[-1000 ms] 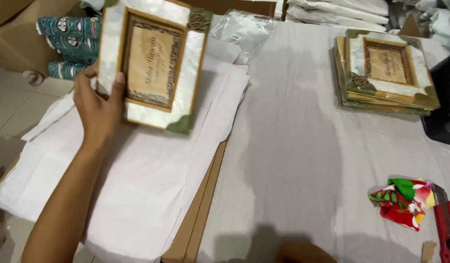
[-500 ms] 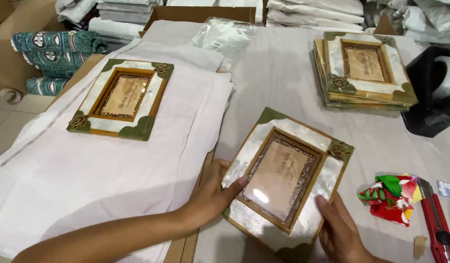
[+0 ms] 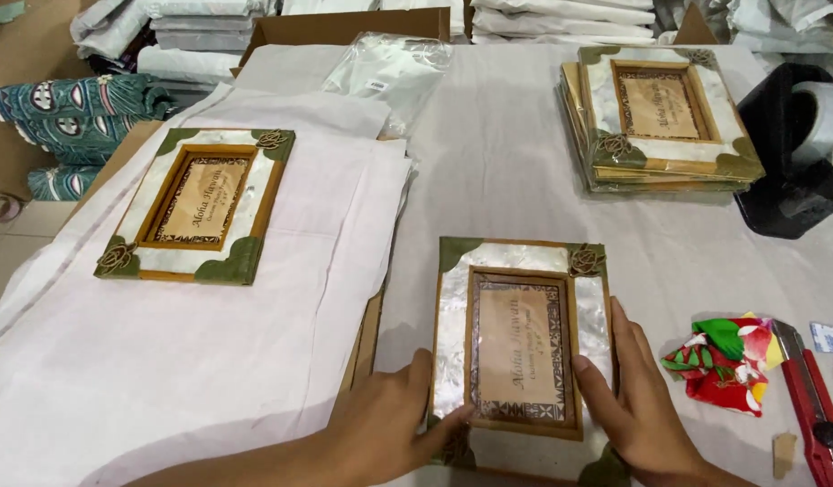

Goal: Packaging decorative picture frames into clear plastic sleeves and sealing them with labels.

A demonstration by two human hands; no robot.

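Two bare hands rest on a picture frame (image 3: 522,347) lying flat on the table (image 3: 506,171), which is covered in white paper, at six o'clock in the head view. That frame has a pearly white border, green corners, a small carved flower at its top right corner, and a brown printed card in its window. At seven o'clock, the left hand (image 3: 385,433) lies against the frame's lower left edge, its thumb pressed flat on the pearly border and the other fingers loosely curled beside the frame, not pinching it. At five o'clock, the right hand (image 3: 637,406) lies along the frame's right edge, fingers held straight and close together, thumb touching the inner brown rim. A second matching frame (image 3: 198,206) lies alone at ten o'clock on a stack of white paper sheets (image 3: 191,361), well apart from both hands. At one o'clock sits a pile of more such frames (image 3: 662,117), stacked face up. Just beside that pile, at two o'clock, stands a black tape dispenser (image 3: 795,153) holding a roll of clear tape. At four o'clock, near the right hand, lies a crumpled red and green floral cloth (image 3: 725,361), with a red utility knife (image 3: 815,406) just beside it. A clear plastic bag (image 3: 389,72) lies at twelve o'clock, and rolled blue patterned fabric (image 3: 69,113) sits at the far left, at ten o'clock.
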